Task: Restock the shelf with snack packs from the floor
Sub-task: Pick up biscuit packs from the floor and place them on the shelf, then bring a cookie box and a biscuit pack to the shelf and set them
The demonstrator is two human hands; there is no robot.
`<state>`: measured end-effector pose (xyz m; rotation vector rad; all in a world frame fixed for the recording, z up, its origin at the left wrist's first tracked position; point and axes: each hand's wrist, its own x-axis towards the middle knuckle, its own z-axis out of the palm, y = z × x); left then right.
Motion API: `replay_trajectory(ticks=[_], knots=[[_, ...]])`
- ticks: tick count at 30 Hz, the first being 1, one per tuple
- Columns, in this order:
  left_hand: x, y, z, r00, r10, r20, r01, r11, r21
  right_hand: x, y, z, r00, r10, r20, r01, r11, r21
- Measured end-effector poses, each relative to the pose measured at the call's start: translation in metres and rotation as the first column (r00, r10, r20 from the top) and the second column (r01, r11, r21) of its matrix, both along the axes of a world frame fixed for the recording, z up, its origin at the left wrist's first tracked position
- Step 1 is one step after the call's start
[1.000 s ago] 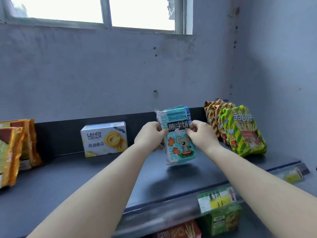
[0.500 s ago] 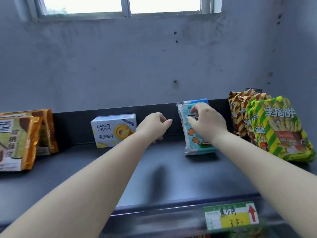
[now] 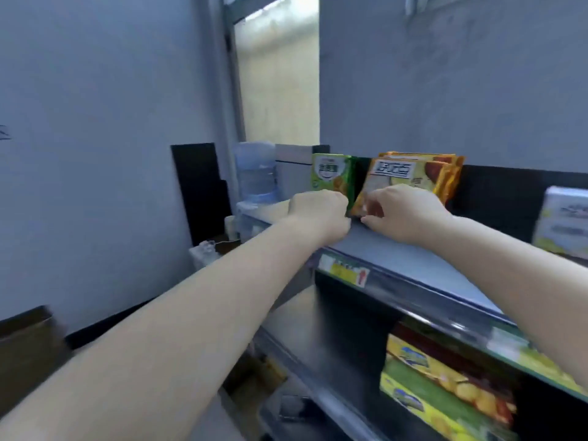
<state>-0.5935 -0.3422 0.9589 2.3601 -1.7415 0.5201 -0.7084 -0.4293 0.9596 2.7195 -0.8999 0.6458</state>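
At the left end of the dark top shelf (image 3: 413, 261) stands a green snack pack (image 3: 329, 171), upright. Right beside it lean several gold-orange snack packs (image 3: 412, 171), stacked one behind another. My left hand (image 3: 318, 214) is closed in a fist at the green pack's lower right corner and seems to grip it. My right hand (image 3: 404, 213) has its fingers curled on the lower front of the foremost gold-orange pack. The bottoms of both packs are hidden behind my hands.
A white biscuit box (image 3: 563, 218) stands further right on the shelf. A yellow price tag (image 3: 345, 273) marks the shelf's front edge. Yellow-green packs (image 3: 445, 383) fill the shelf below. A water dispenser (image 3: 254, 173) stands past the shelf's left end, and a brown box (image 3: 28, 348) sits on the floor at the left.
My view has swung left along the shelf. Both hands left the blue bear biscuit pack, which is out of view, and now rest on the green and gold-orange packs at the left end.
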Motion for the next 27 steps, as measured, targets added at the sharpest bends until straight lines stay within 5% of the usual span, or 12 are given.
replay_trajectory(ticks=[6, 14, 27], knots=[[0.143, 0.132, -0.043, 0.955, 0.297, -0.015, -0.294, 0.952, 0.09, 0.17, 0.095, -0.045, 0.953, 0.293, -0.073, -0.295, 0.955, -0.031], [0.274, 0.302, -0.157, 0.757, 0.626, -0.185, -0.572, 0.773, 0.275, 0.33, 0.212, -0.171, 0.784, 0.578, -0.226, -0.538, 0.815, 0.217], [0.452, 0.424, -0.389, 0.088, 0.888, -0.452, -0.742, 0.361, 0.565, 0.56, 0.272, -0.401, 0.551, 0.731, -0.403, -0.428, 0.662, 0.615]])
